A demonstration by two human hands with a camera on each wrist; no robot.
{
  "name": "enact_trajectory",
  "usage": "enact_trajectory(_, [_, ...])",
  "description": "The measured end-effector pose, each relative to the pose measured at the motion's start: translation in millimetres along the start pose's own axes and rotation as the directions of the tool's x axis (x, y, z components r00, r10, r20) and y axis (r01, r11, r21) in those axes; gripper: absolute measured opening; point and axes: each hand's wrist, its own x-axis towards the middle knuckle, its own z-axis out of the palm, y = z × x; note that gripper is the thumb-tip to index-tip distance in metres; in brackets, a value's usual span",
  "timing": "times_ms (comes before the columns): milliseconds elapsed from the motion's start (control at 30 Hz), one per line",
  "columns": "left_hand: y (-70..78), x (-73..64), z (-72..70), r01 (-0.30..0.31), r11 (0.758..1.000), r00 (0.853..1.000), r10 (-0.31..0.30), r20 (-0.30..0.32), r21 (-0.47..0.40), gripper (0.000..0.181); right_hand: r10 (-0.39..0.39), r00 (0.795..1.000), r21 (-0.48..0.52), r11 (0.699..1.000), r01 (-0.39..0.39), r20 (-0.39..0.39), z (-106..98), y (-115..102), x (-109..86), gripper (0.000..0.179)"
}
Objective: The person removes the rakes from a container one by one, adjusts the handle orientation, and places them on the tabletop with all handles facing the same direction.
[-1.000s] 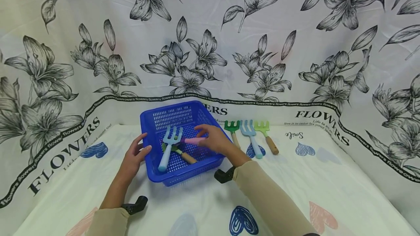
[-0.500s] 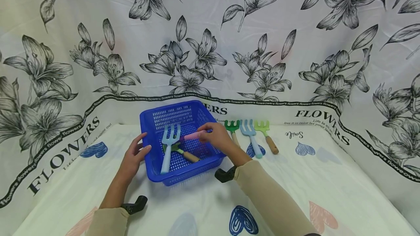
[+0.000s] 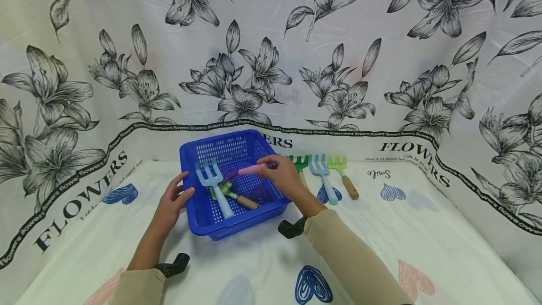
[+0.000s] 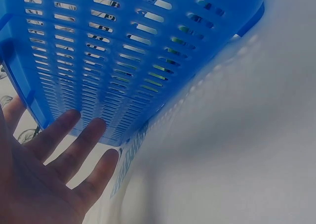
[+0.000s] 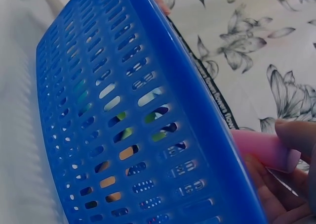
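A blue plastic basket (image 3: 196,220) stands on the cloth in the head view. My left hand (image 3: 172,197) is at its left rim, thumb and index tips over the edge; in the left wrist view the other fingers (image 4: 81,147) reach straight and spread to the slotted wall. My right hand (image 3: 280,177) pinches the pink handle (image 3: 251,169) of a small garden tool over the basket's right side. The tool's purple head (image 3: 228,176) reaches in near a light blue hand fork (image 3: 218,192). Below lies a green hand rake with a wooden handle (image 3: 247,202).
Right of the basket lie three more hand forks: dark green (image 3: 299,161), partly hidden by my right hand, light blue (image 3: 322,173) and lime green (image 3: 345,175) with a wooden handle. A flower-printed cloth (image 3: 338,84) rises behind as a wall.
The light blue fork in the basket has swung, its tines to the left and its handle end to the right. More of the held tool's purple head shows. My left hand has stayed put.
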Motion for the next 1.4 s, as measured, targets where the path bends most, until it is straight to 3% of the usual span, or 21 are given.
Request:
enact_trajectory(233, [2.3, -2.2, -0.3, -0.006, 1.000, 1.000, 0.006, -0.008, 0.007, 0.070, -0.024, 0.998, 0.069, 0.997, 0.029, -0.063, 1, 1, -0.5, 0.020])
enact_trajectory(600, [1.1, -1.7, -3.5, -0.003, 1.000, 1.000, 0.003, -0.011, 0.016, 0.071, -0.039, 0.984, 0.025, 0.999, 0.044, -0.173, 2, -1, -4.0, 0.019])
enact_trajectory(800, [1.4, -1.6, -4.5, -0.003, 1.000, 1.000, 0.003, -0.007, 0.012, 0.070, -0.025, 0.976, 0.071, 0.997, 0.041, -0.216, 3, -1, -4.2, 0.021])
enact_trajectory(1100, [4.8, -3.9, -2.3, -0.015, 1.000, 1.000, 0.015, -0.013, 0.012, 0.069, -0.058, 0.939, 0.155, 0.981, 0.117, -0.339, 0, 1, -8.4, 0.024])
enact_trajectory(1400, [4.6, -3.7, 1.2, -0.022, 1.000, 1.000, 0.023, -0.012, 0.003, 0.068, -0.081, 0.912, 0.173, 0.972, 0.162, -0.402, -8, -4, -12.9, 0.028])
